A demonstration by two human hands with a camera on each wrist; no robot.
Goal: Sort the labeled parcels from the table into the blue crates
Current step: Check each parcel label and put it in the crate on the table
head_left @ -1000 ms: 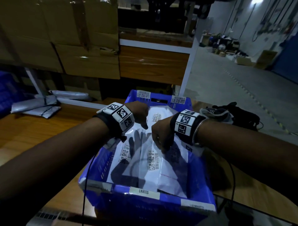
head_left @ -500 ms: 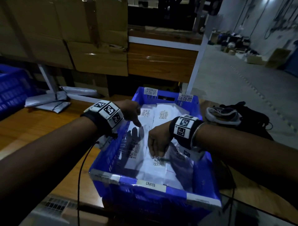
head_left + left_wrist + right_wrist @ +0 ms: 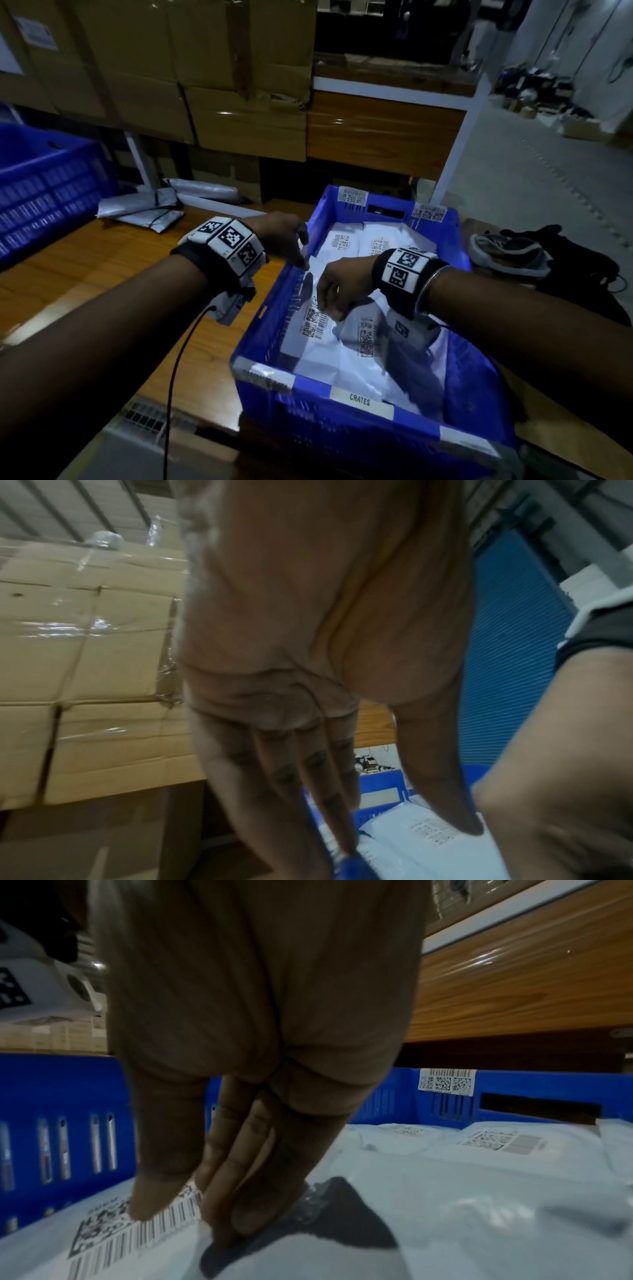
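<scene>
Parcels [image 3: 346, 346] fill the blue crate [image 3: 359, 411]; right hand [image 3: 337, 287] presses the top one

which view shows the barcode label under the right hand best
Right wrist view: the white barcode label on the grey plastic parcel fills the corner, bars sharp, the right hand pressing beside it. Head view shows it small. The left wrist view doesn't clearly show it.

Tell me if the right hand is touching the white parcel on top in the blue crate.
Touching. The right wrist view shows the right hand with its fingers pressed straight down onto the white parcel beside its barcode label, inside the blue crate.
</scene>
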